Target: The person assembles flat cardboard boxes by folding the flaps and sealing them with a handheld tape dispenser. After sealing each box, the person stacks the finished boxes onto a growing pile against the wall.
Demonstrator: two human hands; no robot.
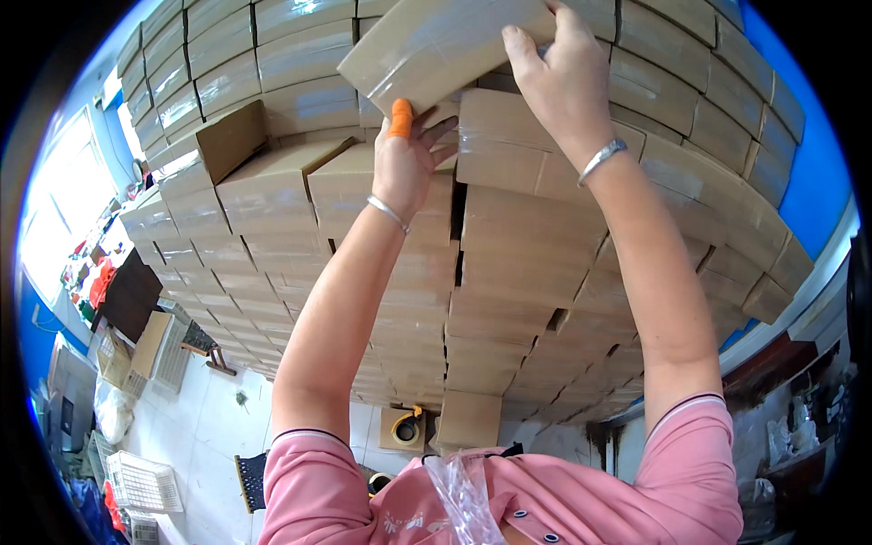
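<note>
Both my arms reach up and forward, holding a brown cardboard box [436,50] tilted at the top of a tall stack. My left hand [406,154] supports its lower left corner, with an orange cover on the thumb and the other fingers spread partly behind the box. At the right end, my right hand [565,77] grips the box, thumb on the near face. Below it, a closed cardboard box [509,141] sits on the stack, and another taped box [350,186] lies under my left hand. Each wrist wears a silver bangle.
Stacked cardboard boxes [527,236] form a wall in front of me, with more rows behind. One upright flap [232,141] stands at the left. On the floor below are a tape dispenser [408,427], a small box [470,418] and a white plastic basket [143,481].
</note>
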